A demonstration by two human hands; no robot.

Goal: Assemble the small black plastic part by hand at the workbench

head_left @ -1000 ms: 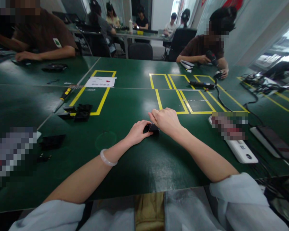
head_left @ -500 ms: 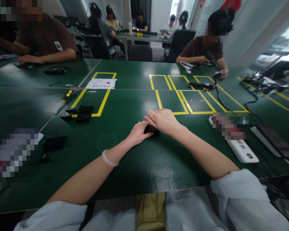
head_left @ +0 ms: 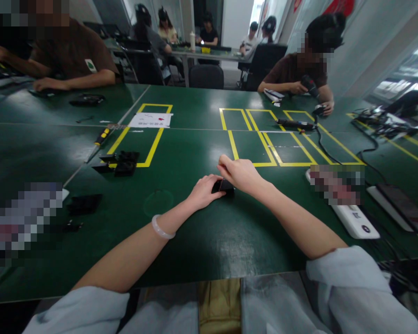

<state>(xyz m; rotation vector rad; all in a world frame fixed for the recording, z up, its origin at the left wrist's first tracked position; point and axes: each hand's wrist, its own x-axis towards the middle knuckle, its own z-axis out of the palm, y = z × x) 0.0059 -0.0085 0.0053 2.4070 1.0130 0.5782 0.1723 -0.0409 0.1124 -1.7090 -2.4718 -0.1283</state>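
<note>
In the head view, a small black box-like part (head_left: 227, 187) sits on the green table at the middle. My left hand (head_left: 204, 192) grips it from the left, thumb in front and fingers behind. Just above the part is my right hand (head_left: 243, 174), its fingers curled together in a pinch. Whatever lies between those fingertips is hidden or too small to name. The right hand partly covers the black part.
Left of my hands lie black plastic pieces (head_left: 125, 163), a flat black piece (head_left: 84, 203) and a yellow-black screwdriver (head_left: 103, 135). A white power bank (head_left: 355, 221) and a phone (head_left: 400, 206) lie right. Two co-workers sit opposite; one holds a black power tool (head_left: 310, 86).
My right hand has risen slightly and shifted right, uncovering more of the black part. My left hand keeps its hold. The whole view has moved a little.
</note>
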